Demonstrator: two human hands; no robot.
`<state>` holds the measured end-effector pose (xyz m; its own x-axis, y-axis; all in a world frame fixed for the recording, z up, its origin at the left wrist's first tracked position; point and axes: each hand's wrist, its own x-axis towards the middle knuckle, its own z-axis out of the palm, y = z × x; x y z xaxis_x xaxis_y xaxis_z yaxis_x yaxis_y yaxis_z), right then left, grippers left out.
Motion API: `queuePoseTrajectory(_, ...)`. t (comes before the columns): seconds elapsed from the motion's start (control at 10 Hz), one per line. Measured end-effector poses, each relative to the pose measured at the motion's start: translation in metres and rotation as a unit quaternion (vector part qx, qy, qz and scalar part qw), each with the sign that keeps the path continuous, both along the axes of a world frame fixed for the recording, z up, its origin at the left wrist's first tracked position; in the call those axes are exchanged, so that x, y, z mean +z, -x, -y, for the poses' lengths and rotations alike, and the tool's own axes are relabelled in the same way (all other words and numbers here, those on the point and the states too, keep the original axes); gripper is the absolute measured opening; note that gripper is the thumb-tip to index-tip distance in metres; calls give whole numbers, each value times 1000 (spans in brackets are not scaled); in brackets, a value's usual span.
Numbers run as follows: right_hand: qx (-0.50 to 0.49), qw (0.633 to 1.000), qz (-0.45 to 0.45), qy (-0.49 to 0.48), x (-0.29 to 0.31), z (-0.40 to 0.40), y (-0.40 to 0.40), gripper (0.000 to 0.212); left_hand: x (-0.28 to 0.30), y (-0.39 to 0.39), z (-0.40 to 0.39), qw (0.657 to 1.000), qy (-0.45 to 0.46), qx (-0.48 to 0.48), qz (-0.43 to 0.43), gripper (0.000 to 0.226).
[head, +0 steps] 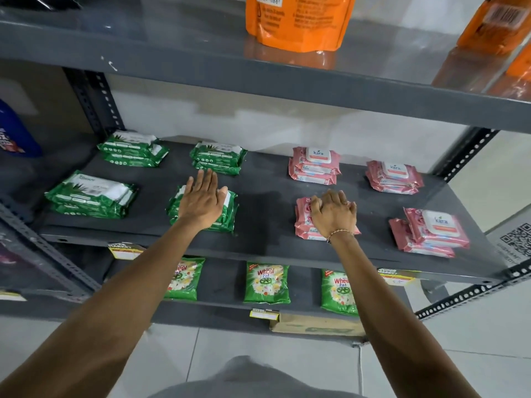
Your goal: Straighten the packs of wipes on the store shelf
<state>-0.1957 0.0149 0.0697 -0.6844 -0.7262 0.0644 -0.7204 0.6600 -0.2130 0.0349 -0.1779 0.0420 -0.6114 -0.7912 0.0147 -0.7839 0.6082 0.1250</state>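
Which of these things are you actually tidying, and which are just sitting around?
Part of the job: green wipes packs, pink wipes packs, left hand, right hand.

Just there: orange pouches, detergent bags, blue bottle, cardboard box.

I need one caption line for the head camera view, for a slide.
Left hand flat on a green wipes stack, right hand on a pink wipes stack, middle shelf.

Both bare arms extend forward, well apart. Left hand (202, 201): palm down, fingers straight and held together, thumb spread to the right, lying flat. Right hand (333, 212): palm down, fingers curled under at the knuckles, a ring on one finger, a thin beaded bracelet (339, 233) at the wrist.
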Motion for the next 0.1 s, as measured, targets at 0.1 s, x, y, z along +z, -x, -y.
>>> queuePoseTrajectory(0.1, -7, 1000, -20, -2, 5, 3, -1, 58, 17, 1, 1, 997, -77, -3, -31, 75)
